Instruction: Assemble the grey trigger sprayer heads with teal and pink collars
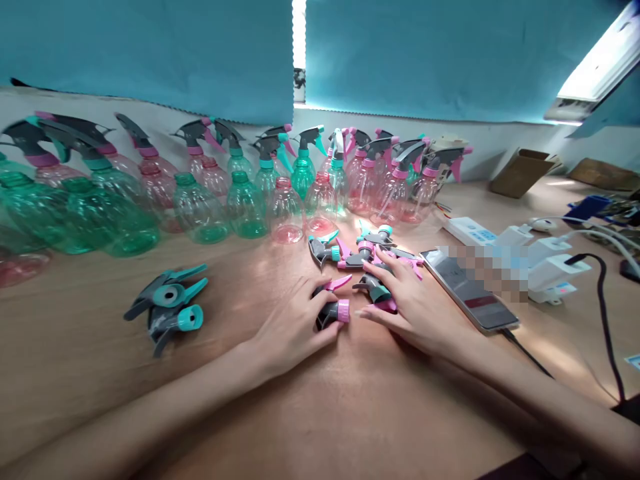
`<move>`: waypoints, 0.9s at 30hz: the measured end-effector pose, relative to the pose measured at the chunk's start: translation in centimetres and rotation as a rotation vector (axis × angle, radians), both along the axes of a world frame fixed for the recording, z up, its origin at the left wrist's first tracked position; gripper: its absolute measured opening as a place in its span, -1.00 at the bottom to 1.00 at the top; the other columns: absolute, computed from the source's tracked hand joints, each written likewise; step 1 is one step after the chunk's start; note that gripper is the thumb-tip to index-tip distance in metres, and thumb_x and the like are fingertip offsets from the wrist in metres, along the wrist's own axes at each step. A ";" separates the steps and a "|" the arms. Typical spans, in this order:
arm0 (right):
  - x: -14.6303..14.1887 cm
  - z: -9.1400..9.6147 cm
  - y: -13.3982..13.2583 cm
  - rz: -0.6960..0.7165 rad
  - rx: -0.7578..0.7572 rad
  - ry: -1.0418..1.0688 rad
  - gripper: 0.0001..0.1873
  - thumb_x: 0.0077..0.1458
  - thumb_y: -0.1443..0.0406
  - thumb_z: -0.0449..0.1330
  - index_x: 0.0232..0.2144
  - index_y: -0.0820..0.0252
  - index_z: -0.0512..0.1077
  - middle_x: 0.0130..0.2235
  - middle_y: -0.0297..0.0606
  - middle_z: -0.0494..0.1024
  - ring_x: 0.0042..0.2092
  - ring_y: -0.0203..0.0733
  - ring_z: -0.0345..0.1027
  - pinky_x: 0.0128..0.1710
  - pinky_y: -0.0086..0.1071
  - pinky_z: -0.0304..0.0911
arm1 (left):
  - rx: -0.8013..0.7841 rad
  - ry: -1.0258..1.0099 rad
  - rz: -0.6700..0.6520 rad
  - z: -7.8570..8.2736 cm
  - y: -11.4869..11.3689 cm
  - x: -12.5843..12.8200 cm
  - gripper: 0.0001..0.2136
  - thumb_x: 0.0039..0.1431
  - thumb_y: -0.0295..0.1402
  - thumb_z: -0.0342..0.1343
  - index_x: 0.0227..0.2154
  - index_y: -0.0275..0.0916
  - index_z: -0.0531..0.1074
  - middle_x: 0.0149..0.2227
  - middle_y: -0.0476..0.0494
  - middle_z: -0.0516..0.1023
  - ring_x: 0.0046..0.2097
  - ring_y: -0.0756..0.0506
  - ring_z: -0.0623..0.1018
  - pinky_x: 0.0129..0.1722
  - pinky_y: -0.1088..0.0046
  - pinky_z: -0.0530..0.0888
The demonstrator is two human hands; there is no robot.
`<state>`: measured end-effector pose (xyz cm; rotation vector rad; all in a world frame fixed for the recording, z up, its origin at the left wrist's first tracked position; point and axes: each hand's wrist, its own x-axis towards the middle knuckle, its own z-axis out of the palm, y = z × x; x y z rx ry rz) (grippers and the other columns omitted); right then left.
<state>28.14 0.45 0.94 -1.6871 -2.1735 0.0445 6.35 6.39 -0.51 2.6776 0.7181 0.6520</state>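
Note:
My left hand [296,319] is closed around a grey trigger spray head with a pink collar [343,311] and pink trigger, low over the table. Beside it, my right hand [407,300] has its fingers apart over a small pile of spray heads. Under those fingers lies a grey spray head with a teal collar [376,289]; whether they press on it I cannot tell. Just beyond sit more loose spray heads, among them a teal-collared one [323,252] and a pink-collared one [364,252]. Two teal-and-grey spray heads [169,300] lie off to the left.
Clear pink and green bottles, such as a green one [246,207] and a pink one [287,212], line the back; several carry spray heads. To the right are a phone [467,290] with a cable, a white power strip [470,232] with chargers, and a cardboard box [521,172].

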 end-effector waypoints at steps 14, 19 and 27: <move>-5.5 2.0 3.6 0.154 -0.036 0.055 -0.56 0.23 0.05 -0.01 -0.07 0.26 0.38 0.00 -0.03 0.41 0.05 -0.03 0.26 0.01 -0.12 0.19 | 0.084 -0.160 0.231 0.5 -2.0 -5.1 -0.85 0.14 -0.43 0.12 -0.22 -0.16 0.36 0.11 -0.22 0.20 0.13 -0.28 0.25 0.06 0.04 0.33; -6.0 5.9 4.7 0.246 -0.100 0.015 -0.77 0.23 0.21 0.03 -0.26 0.18 0.44 -0.30 -0.26 0.54 -0.27 -0.20 0.37 -0.31 -0.34 0.20 | 0.025 -0.130 0.233 0.3 -1.6 -5.0 -0.82 0.17 -0.37 0.11 -0.15 -0.15 0.39 0.15 -0.23 0.09 0.19 -0.29 0.18 0.08 0.05 0.35; -7.4 8.6 4.9 0.472 -0.254 -0.026 -0.82 0.10 0.33 0.12 -0.54 0.16 0.38 -0.49 -0.42 0.46 -0.51 -0.38 0.20 -0.56 -0.46 -0.01 | -0.095 -0.154 0.292 0.7 -1.6 -4.8 -0.83 0.15 -0.42 0.12 -0.18 -0.13 0.41 0.12 -0.21 0.17 0.18 -0.29 0.23 0.09 0.03 0.36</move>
